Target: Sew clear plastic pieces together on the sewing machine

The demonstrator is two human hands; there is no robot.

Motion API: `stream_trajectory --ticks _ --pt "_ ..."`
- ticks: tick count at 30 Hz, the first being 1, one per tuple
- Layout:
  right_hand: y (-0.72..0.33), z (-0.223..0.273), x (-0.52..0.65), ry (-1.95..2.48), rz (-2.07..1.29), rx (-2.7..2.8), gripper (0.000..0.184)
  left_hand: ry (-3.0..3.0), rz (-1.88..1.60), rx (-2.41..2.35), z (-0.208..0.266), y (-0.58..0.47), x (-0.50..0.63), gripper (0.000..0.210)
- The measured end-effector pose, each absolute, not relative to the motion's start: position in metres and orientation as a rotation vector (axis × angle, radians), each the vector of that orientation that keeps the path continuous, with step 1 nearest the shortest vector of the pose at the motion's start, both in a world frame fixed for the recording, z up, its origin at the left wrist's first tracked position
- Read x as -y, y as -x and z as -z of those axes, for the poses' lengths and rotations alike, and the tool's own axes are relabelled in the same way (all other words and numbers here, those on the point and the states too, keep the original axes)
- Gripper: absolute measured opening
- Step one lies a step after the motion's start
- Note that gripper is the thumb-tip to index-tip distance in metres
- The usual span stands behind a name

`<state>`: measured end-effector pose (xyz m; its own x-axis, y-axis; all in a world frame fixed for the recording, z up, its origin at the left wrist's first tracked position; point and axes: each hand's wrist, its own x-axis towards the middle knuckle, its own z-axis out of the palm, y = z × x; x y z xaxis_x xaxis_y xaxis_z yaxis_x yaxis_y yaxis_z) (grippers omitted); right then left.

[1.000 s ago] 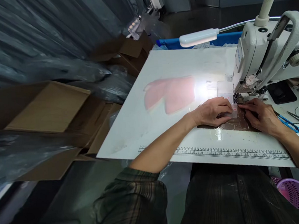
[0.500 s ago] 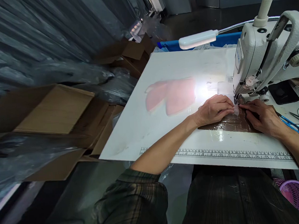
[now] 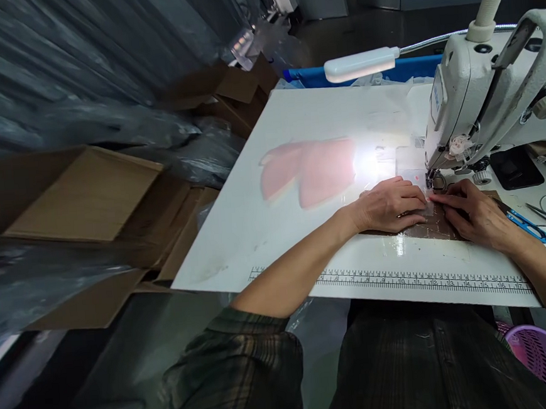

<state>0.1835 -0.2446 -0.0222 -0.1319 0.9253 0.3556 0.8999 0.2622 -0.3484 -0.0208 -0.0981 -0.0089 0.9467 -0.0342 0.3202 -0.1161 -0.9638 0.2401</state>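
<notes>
The left hand (image 3: 391, 205) has its fingers bent and bunched close together over the left side of a small sheer white piece (image 3: 429, 208) with pink spots; whether they pinch it or only press it, I can't tell from here. The right hand (image 3: 477, 213) is half curled, forefinger stretched left so its tip comes down at the piece's right side, thumb bent underneath, and I can't tell whether that one truly grips either. The sheer piece lies at the foot of the sewing machine (image 3: 454, 102), toward the right of the white table (image 3: 237, 232). What shows of it seems to run lengthwise from the far edge toward the near one, its near end pointing at the person, though the fingers cover part. Under both hands lies a shiny brown sheet (image 3: 433, 229), its long axis running left to right, roughly along the ruler (image 3: 402, 279) marked at the table's near edge. Pink pieces (image 3: 327, 169) lie flat farther left, toward the slanting left edge, beside the lamp's bright patch. Right of the right hand, blue snips (image 3: 527, 227) lie aslant, handle toward the table's near right corner.
</notes>
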Motion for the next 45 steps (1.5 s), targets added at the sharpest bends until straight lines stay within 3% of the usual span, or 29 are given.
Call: stream_trajectory --ticks 14,29,45 --pt "-0.179 0.021 0.241 1.771 0.058 2.119 0.043 -3.035 -0.421 0.105 0.001 0.023 0.104 0.031" --pt "-0.175 0.014 0.242 1.748 -0.018 2.127 0.044 -3.107 -0.406 -0.022 0.007 0.022 0.101 0.043" --pt "-0.203 -0.013 0.233 1.966 -0.672 1.698 0.05 -3.123 -0.288 -0.158 0.0 0.018 0.1 0.055"
